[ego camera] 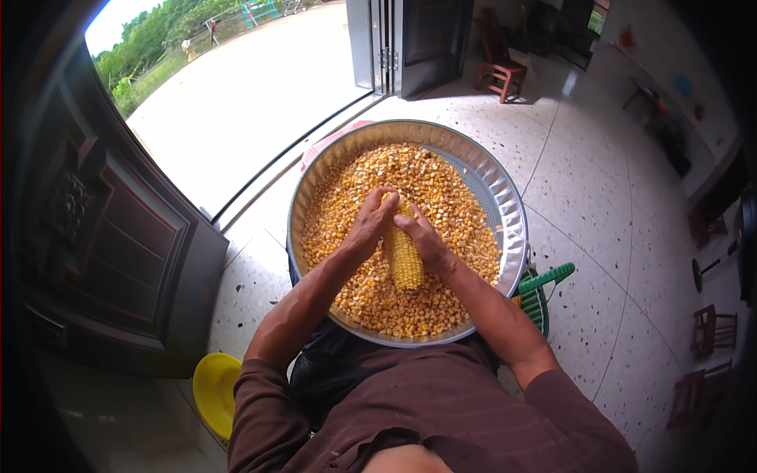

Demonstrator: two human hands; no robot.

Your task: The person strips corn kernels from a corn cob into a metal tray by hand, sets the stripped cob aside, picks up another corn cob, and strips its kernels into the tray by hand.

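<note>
Both hands grip one yellow ear of corn [404, 254], with its far end between them and its near end pointing back at me. My left hand [376, 217] closes around the far end, fingers bent over the tip. On the other side, my right hand [421, 234] holds the ear with the thumb lying on its top. Beneath them, loose corn kernels [366, 295] fill most of a large round metal pan [513, 207] with a fluted wall. Part of its perforated bottom shows at the right. The fingertips are partly hidden.
A green basket with a handle [547, 278] touches the pan's right side. A yellow basin [214, 390] stands on the floor at lower left. Dark door panels [136, 248] flank the bright doorway. A red chair [502, 71] stands farther back.
</note>
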